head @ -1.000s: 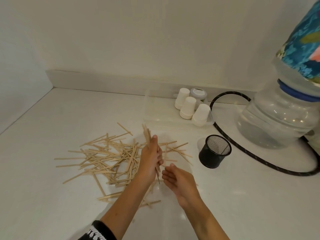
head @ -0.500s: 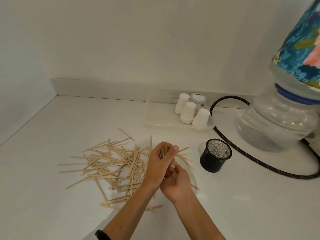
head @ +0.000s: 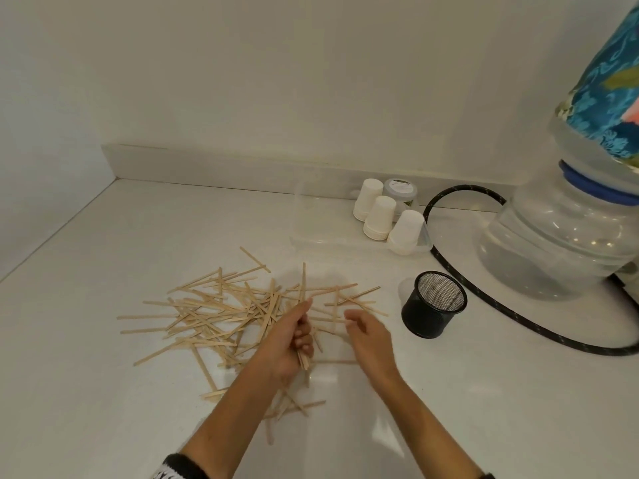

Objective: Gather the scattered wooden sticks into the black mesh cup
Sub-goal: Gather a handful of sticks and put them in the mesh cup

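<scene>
Nearest the camera, two bare forearms are extended over a white counter (head: 103, 392). The left hand (head: 288, 344) is closed around a small bundle of sticks (head: 304, 292), which is held roughly upright, its top reaching above the thumb and its lower ends showing below the curled fingers. The right hand (head: 370, 335) is held just beside it, apart from it, with fingers loosely spread and nothing gripped.

Beneath and to the left of the hands, the scattered wooden sticks (head: 214, 316) are spread flat on the counter in a loose, criss-crossed pile; a few strays are seen nearer the camera, by the left forearm.

To the right of the pile, near the right hand but not touched by it, the black mesh cup (head: 434, 309) is stood upright on the counter. No sticks can be made out inside it.

Further back, a clear plastic tray (head: 311, 233) is placed near the wall; three stacks of white paper cups (head: 380, 217), set upside down, and a small lidded jar (head: 400, 191) are held at its right end. At the far right, a large clear water bottle (head: 560, 243) is seen, with a black hose (head: 484, 305) curved round its base.
</scene>
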Demonstrator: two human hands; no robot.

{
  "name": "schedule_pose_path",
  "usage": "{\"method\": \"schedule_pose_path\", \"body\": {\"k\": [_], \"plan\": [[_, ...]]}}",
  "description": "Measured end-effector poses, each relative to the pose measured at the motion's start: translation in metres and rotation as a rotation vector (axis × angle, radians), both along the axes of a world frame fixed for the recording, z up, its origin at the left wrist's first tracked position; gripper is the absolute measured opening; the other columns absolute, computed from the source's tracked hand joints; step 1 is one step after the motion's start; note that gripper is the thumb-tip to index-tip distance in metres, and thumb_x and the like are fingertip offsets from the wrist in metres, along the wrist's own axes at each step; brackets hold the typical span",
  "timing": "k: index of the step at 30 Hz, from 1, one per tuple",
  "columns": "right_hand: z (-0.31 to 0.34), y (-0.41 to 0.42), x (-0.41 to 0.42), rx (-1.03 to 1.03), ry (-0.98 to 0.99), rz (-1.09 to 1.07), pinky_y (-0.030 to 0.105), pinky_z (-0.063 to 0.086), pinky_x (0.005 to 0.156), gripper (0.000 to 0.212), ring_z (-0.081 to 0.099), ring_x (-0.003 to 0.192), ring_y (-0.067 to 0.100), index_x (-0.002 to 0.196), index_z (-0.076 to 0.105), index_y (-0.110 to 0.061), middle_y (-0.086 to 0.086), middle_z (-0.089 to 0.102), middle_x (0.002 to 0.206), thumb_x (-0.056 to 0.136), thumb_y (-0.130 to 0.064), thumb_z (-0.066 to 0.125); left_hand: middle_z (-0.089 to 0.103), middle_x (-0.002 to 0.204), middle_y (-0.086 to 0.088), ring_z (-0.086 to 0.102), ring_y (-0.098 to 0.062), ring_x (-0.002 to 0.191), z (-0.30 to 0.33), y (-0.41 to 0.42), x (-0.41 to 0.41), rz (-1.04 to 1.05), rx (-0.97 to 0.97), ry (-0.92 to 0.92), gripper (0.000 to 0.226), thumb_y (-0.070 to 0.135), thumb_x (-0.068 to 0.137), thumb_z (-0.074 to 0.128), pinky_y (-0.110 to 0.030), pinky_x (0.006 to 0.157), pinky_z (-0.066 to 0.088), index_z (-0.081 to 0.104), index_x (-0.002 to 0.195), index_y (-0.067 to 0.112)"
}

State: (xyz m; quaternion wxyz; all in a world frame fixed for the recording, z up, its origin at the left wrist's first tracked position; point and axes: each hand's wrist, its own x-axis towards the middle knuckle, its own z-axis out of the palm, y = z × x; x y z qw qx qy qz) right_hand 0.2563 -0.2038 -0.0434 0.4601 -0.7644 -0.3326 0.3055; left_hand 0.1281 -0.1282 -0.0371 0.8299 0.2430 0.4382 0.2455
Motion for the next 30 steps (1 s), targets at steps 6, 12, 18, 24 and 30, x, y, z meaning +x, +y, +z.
{"method": "schedule_pose_path", "body": {"k": [6, 12, 18, 24, 30], "plan": [[-0.024, 0.029, 0.072, -0.19, -0.83, 0.425, 0.035, 0.033, 0.108, 0.051, 0.039, 0.133, 0.03, 0.132, 0.049, -0.004, 0.015, 0.042, 0.143, 0.084, 0.011, 0.044, 0.04, 0.058, 0.001, 0.039, -0.01, 0.045, -0.017, 0.007, -0.023, 0.0, -0.124, -0.071, 0.028, 0.032, 0.077, 0.072, -0.024, 0.049, 0.041, 0.051, 0.073, 0.013], [-0.023, 0.055, 0.088, -0.385, -1.032, 0.782, 0.04, 0.017, 0.118, 0.066, 0.003, 0.148, 0.024, 0.15, 0.013, -0.014, 0.0, 0.004, 0.16, 0.093, 0.005, 0.038, 0.044, 0.056, -0.002, 0.043, -0.013, 0.044, -0.028, 0.005, -0.025, 0.011, -0.104, -0.122, 0.024, 0.027, 0.076, 0.07, -0.024, 0.043, 0.04, 0.056, 0.081, 0.009], [-0.026, 0.044, 0.069, -0.253, -1.065, 0.565, 0.035, 0.045, 0.096, 0.053, 0.051, 0.121, 0.026, 0.137, 0.042, -0.012, 0.008, 0.05, 0.137, 0.088, 0.009, 0.041, 0.047, 0.057, -0.002, 0.045, -0.013, 0.045, -0.032, 0.004, -0.024, 0.022, -0.082, -0.099, 0.021, 0.03, 0.086, 0.063, -0.024, 0.045, 0.042, 0.058, 0.082, 0.01], [-0.031, 0.028, 0.054, -0.301, -1.117, 0.419, 0.031, 0.051, 0.078, 0.038, 0.055, 0.104, 0.024, 0.117, 0.056, -0.011, 0.006, 0.056, 0.115, 0.087, 0.008, 0.042, 0.048, 0.056, -0.001, 0.046, -0.012, 0.044, -0.03, 0.003, -0.023, 0.026, -0.063, -0.066, 0.025, 0.031, 0.092, 0.057, -0.024, 0.045, 0.042, 0.058, 0.08, 0.01], [-0.017, 0.032, 0.051, -0.433, -0.899, 0.347, 0.027, 0.039, 0.057, 0.02, 0.058, 0.08, 0.026, 0.089, 0.066, -0.005, 0.01, 0.061, 0.089, 0.083, -0.002, 0.048, 0.049, 0.057, -0.002, 0.047, -0.013, 0.045, -0.031, 0.003, -0.023, 0.022, -0.045, -0.057, 0.026, 0.032, 0.093, 0.056, -0.024, 0.045, 0.043, 0.057, 0.08, 0.01]]}}
